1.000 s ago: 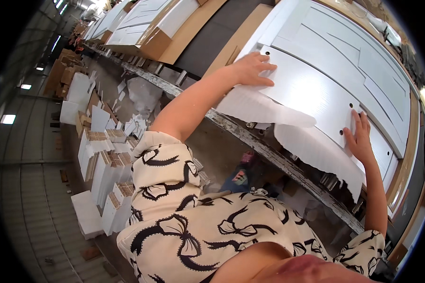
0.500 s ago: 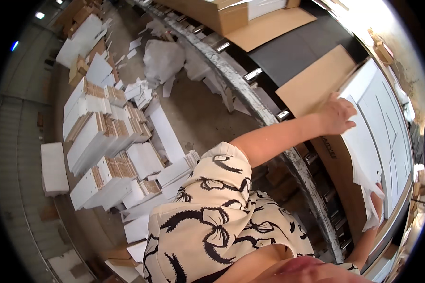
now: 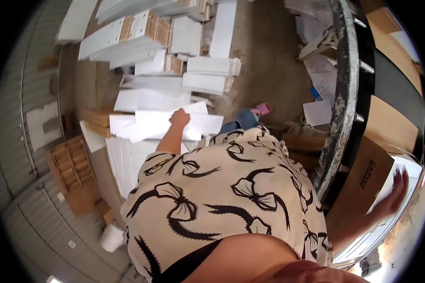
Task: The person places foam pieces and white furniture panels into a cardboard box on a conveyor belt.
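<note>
My left hand (image 3: 179,118) reaches out to the left, its fingers curled at a bright white sheet (image 3: 148,126) that lies over other white pieces. The sheet's material, board or foam, is hard to tell. On the right, my right hand (image 3: 397,191), slightly blurred, has its fingers stretched out and nothing in them. It hovers over white panels (image 3: 363,240) packed in an open brown cardboard carton (image 3: 363,179). The carton rests on a roller conveyor, and its flap (image 3: 392,120) is folded outward.
A worn metal conveyor rail (image 3: 337,99) runs along my right side. Stacks of white boards (image 3: 146,35) with raw brown edges stand on the left. Paper and scraps (image 3: 317,113) lie under the rail. A wooden pallet-like piece (image 3: 71,165) stands farther left.
My view has turned left. My left hand has swung from the carton to the white sheets on the left. My right hand has lifted from the panels' side and stays over the carton.
</note>
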`<state>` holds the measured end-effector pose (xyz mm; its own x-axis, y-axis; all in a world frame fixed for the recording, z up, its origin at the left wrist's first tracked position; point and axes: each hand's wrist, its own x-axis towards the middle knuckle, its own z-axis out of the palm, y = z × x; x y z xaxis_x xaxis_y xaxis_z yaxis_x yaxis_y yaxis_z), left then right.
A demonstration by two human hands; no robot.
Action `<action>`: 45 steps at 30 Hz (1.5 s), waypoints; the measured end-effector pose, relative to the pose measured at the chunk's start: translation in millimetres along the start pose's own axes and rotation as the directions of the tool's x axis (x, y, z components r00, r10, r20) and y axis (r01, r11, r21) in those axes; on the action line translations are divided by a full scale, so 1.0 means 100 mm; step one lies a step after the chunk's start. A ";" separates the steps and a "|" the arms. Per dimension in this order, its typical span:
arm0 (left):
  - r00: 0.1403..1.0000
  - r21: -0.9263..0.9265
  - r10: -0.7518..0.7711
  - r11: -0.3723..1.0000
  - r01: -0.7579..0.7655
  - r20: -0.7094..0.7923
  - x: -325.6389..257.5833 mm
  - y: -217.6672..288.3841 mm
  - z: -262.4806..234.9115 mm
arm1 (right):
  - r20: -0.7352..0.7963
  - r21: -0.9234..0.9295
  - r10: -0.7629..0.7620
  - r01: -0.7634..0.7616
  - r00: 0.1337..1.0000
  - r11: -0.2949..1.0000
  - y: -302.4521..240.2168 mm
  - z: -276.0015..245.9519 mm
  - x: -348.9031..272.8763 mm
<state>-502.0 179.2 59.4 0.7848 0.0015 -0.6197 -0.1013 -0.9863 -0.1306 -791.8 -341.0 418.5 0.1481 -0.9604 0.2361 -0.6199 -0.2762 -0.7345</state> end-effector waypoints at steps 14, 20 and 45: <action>0.923 -0.628 -0.191 0.685 0.370 0.336 -1.96 -0.75 2.56 | 0.858 0.511 -0.435 0.360 -0.274 0.780 1.04 3.20 -2.72; 0.799 -0.847 -0.315 -0.034 0.531 0.513 -1.46 -0.71 2.88 | 0.844 0.496 -0.289 0.455 -0.451 0.739 1.88 3.77 -3.46; 0.833 -0.431 -0.197 -0.901 0.055 0.518 0.63 -1.04 3.77 | 0.760 0.603 -0.386 0.346 -0.523 0.719 1.55 5.37 -5.37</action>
<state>-672.2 343.9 -257.8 0.3567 0.2807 -0.8910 0.3978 0.8174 0.4168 -553.6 112.0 -164.5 0.7475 0.5804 -0.3231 0.0707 -0.5531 -0.8301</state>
